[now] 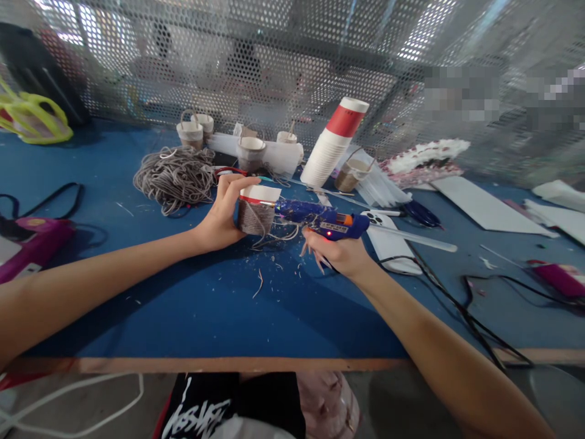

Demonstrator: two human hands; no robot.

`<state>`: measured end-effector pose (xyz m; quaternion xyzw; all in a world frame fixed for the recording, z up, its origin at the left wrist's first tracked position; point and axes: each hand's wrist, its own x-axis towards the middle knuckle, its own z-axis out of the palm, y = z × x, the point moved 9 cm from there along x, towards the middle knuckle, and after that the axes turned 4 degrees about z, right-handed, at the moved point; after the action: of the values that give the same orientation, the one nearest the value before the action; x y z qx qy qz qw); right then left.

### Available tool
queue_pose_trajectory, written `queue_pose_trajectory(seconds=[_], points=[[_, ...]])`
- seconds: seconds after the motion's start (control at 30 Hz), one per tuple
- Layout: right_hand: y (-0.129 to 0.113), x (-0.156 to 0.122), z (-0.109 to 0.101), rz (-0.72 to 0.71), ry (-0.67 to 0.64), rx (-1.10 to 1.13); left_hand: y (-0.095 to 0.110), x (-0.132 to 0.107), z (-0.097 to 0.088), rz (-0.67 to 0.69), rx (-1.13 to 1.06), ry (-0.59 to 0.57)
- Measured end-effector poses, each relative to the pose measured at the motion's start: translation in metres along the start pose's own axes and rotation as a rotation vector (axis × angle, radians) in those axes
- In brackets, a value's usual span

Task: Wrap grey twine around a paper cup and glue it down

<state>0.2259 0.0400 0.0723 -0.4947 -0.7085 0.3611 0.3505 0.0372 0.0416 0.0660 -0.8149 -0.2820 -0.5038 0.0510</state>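
A paper cup (256,214), wrapped in grey cord up to a bare red and white band, is gripped by my left hand (223,213) from its left side. Wrapped round the handle of a blue hot glue gun (306,213) is my right hand (336,250). The gun's nozzle points left and reaches the upper right side of the cup; whether it touches cannot be told. A small red light glows on the gun. Loose cord ends (286,235) trail to the right of the cup. Behind my left hand lies a heap of grey cord (176,177).
Cord-covered cups with handles (251,152) and a tilted stack of paper cups (326,149) stand along the perforated metal screen (274,61). A white phone (393,244) and black cables (439,280) are on the right. Magenta glue guns (39,244) lie at both sides.
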Motion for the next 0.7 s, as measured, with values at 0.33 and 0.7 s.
queue_pose_trajectory(seconds=[0.33, 0.7], points=[[-0.002, 0.002, 0.001, -0.013, -0.024, 0.035, -0.004, -0.001, 0.002, -0.006, -0.068, 0.015], [-0.006, 0.002, -0.003, -0.041, 0.008, 0.043, -0.014, -0.006, 0.007, -0.084, -0.211, 0.011]])
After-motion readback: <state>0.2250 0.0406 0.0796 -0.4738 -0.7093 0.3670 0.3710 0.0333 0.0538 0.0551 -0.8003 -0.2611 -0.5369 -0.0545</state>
